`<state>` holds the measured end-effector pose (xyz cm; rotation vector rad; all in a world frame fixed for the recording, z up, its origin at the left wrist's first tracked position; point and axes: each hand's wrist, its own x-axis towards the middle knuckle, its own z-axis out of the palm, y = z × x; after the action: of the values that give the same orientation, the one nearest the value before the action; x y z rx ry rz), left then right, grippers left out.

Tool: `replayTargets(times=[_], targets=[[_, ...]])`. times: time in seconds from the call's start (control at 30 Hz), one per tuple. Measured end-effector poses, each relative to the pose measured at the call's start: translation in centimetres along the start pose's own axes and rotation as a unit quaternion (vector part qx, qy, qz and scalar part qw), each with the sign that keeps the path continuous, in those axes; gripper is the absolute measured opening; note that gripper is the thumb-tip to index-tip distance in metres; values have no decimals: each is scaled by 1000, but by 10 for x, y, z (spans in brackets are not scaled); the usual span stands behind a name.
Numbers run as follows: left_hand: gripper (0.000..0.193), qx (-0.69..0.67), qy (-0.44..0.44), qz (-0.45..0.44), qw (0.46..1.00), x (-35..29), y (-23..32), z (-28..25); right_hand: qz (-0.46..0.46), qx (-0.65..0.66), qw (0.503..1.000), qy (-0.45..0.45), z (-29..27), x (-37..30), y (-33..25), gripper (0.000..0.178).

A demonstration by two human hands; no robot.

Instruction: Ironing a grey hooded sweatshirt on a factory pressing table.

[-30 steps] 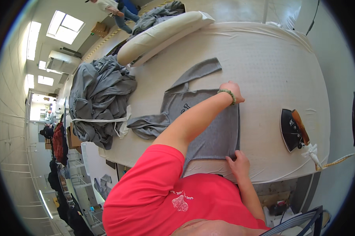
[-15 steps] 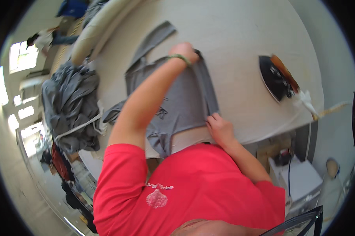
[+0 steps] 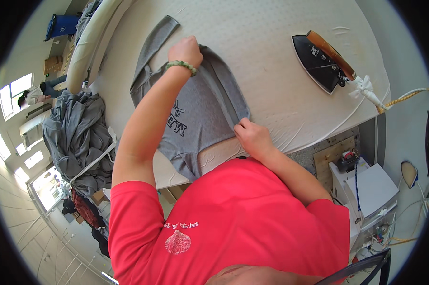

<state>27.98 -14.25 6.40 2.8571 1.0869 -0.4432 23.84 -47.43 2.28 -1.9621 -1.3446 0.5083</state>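
Observation:
A grey long-sleeved sweatshirt [image 3: 202,111] with a dark print lies spread on the pale padded ironing table [image 3: 266,57]. One sleeve reaches out to the far left; the edge on my right forms a long narrow strip. At its far end my left hand [image 3: 186,51], with a green beaded bracelet on the wrist, is closed on the cloth. My right hand [image 3: 254,137] pinches the near right corner of the sweatshirt, close to the table's front edge. Part of the garment is hidden under my left forearm.
An iron [image 3: 319,61] with a wooden handle and a wrapped cord rests at the table's right. Left of the table hangs a heap of grey garments [image 3: 76,137]. A padded roll [image 3: 84,52] borders the far left. Below on the right stands a white cabinet [image 3: 373,190]. Another person [image 3: 34,95] is far off left.
My view has shifted, so the table, iron and sweatshirt sit differently in the picture. Both hands keep hold of the sweatshirt's right edge, which now bows outward more.

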Motion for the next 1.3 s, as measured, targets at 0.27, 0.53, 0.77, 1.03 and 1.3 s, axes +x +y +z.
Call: replayTargets(times=[0.27,0.53,0.77,1.03,1.3], targets=[[24,121,105,40,986,3,-38,-28,8,14,1000,-24,-11,-7,-11,12],[28,-203,-96,-3,974,23,-30,-92,61,85,994,-10,-41,-8,-31,16],[33,-123,-157,-48,979,74,6,-21,257,120,958,-46,-27,0,3,25],[32,-425,-57,3,904,45,-53,-8,217,96,970,-47,-47,88,34,31],[28,-400,43,69,913,21,-78,19,269,89,958,42,-12,277,41,29]])
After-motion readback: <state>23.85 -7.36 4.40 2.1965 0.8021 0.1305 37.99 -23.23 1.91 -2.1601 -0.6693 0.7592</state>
